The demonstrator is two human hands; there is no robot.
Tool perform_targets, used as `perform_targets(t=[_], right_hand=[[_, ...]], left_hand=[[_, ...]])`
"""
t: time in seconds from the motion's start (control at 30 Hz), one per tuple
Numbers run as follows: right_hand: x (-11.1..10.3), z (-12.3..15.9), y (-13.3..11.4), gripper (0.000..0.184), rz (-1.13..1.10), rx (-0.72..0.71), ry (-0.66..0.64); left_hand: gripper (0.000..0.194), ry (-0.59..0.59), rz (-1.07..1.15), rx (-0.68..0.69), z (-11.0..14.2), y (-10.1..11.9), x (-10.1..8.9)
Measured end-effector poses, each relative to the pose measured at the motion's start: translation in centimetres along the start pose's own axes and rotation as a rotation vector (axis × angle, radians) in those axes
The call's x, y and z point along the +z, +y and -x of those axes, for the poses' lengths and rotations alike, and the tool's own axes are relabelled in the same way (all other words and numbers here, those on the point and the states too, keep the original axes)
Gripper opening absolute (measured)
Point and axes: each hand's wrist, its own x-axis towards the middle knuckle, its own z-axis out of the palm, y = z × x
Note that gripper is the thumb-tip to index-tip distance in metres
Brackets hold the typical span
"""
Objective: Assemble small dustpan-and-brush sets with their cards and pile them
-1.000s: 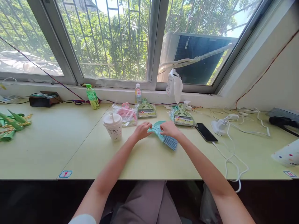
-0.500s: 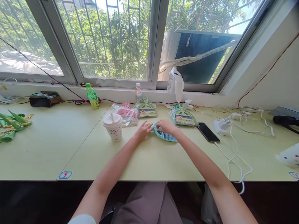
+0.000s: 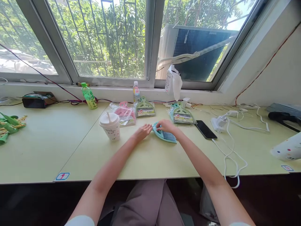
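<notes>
A small teal brush-and-dustpan set (image 3: 164, 135) lies flat on the pale green table (image 3: 150, 160), in front of me. My right hand (image 3: 166, 125) rests on its handle end, fingers curled down onto it. My left hand (image 3: 142, 131) sits just to its left, fingers stretched toward the handle and touching its edge. Three packaged sets lie behind: a pink one (image 3: 124, 113), a green one (image 3: 144, 109) and another green one (image 3: 182, 114).
A lidded paper cup with a straw (image 3: 109, 126) stands left of my left hand. A black phone (image 3: 206, 129) with a white cable and charger (image 3: 217, 123) lies to the right. Two bottles (image 3: 88, 96) stand by the window sill. Green items (image 3: 9, 123) lie far left.
The teal brush, held tilted with bristles toward me a second ago, now lies flat in the dustpan on the table. Both hands stay at its handle end.
</notes>
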Motion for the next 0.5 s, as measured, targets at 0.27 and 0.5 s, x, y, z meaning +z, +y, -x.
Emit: perform_targets(t=[0.27,0.5], right_hand=[[-0.3,1.8,-1.6,0.013,-0.014,0.108,0.139],[-0.1,0.6,-5.2,0.028,-0.113,0.4,0.531]], left_hand=[[0.037,0.213,0.51,-0.194,-0.3,0.3,-0.9],[0.053,0.289,1.395,-0.691,-1.7,1.1,-1.7]])
